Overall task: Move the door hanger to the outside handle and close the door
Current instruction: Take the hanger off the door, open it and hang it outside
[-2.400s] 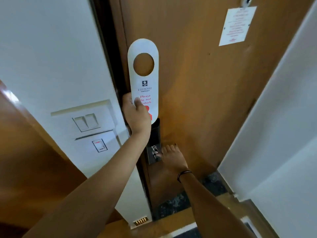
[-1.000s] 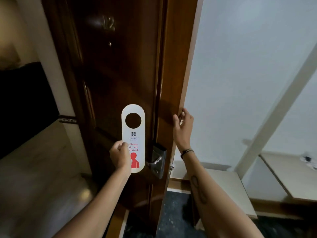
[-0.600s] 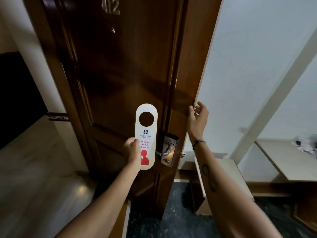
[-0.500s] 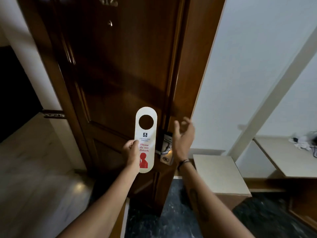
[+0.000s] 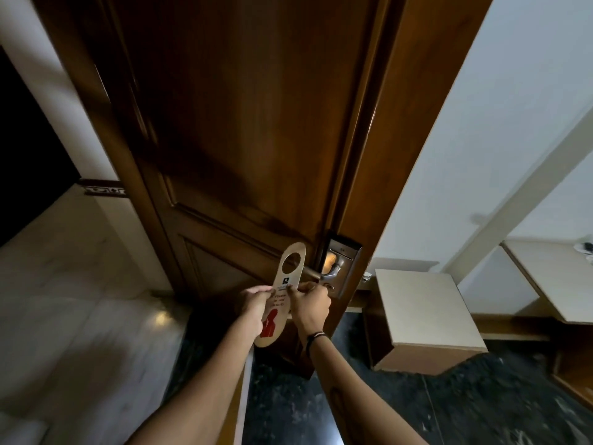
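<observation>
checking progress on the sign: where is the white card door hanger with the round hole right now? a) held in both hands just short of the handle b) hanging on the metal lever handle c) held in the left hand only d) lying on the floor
a: the left hand and right hand both pinch the white card door hanger, its hole not yet over the metal lever handle.

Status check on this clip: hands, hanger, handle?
Left hand and right hand both gripping the door hanger. Hole lined up at the lever handle tip, not yet hung. Door open. Nothing blocking.
</observation>
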